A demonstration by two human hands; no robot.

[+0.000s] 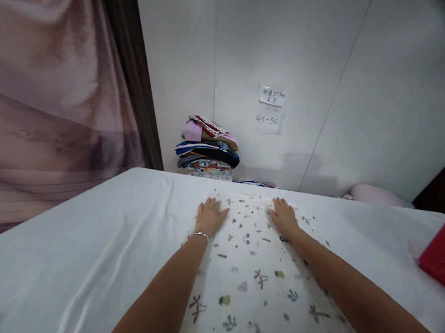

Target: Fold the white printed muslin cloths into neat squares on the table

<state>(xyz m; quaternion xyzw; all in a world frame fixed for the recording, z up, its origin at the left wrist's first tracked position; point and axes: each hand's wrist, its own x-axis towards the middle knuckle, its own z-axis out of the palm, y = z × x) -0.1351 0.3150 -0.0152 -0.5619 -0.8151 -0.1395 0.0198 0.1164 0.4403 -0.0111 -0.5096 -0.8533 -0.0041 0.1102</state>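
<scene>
A white cloth (254,259) printed with small palm trees, pineapples and leaves lies flat on the white-covered table, running from its far part down to the bottom of the view. My left hand (209,216) rests on the cloth's left edge near the far end, fingers stretched and slightly spread. On the right side, my right hand (283,216) lies flat on the cloth at about the same distance, fingers extended. Neither hand grips anything. Both forearms reach over the sides of the cloth and cover parts of its edges.
Behind the table's far edge rises a stack of folded fabrics (208,150) against the white wall. A red plastic basket (441,250) stands at the right. Wrinkles run across the table cover (100,249) on the left. A pink curtain (53,106) hangs along the left side.
</scene>
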